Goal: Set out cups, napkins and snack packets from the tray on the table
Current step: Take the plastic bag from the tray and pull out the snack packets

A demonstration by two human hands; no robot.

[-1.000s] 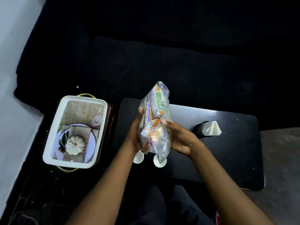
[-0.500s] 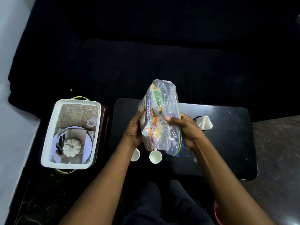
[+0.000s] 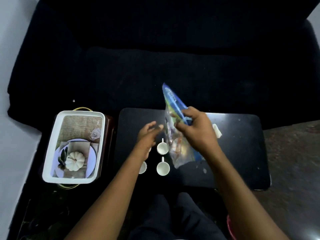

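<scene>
My right hand (image 3: pixel 195 129) grips the blue zip top of a clear plastic bag of snack packets (image 3: pixel 180 149), which hangs tilted over the black table (image 3: pixel 242 153). My left hand (image 3: pixel 149 135) hovers just left of the bag, fingers apart and holding nothing. Small white cups stand on the table below my hands: one (image 3: pixel 162 148) behind another (image 3: pixel 162 168), and a third (image 3: pixel 142 168) partly hidden under my left wrist. A white napkin stack (image 3: pixel 217 130) peeks out behind my right hand.
A white-rimmed tray (image 3: pixel 102 135) printed with a plate and pumpkin picture sits on a low stand to the left of the table. A black sofa (image 3: pixel 155 58) fills the far side. My dark-trousered legs (image 3: pixel 173 219) are below the table's near edge.
My left hand has let go of the bag and opened. My right hand has shifted to the bag's zip top and swung it rightward and tilted. More cups show now.
</scene>
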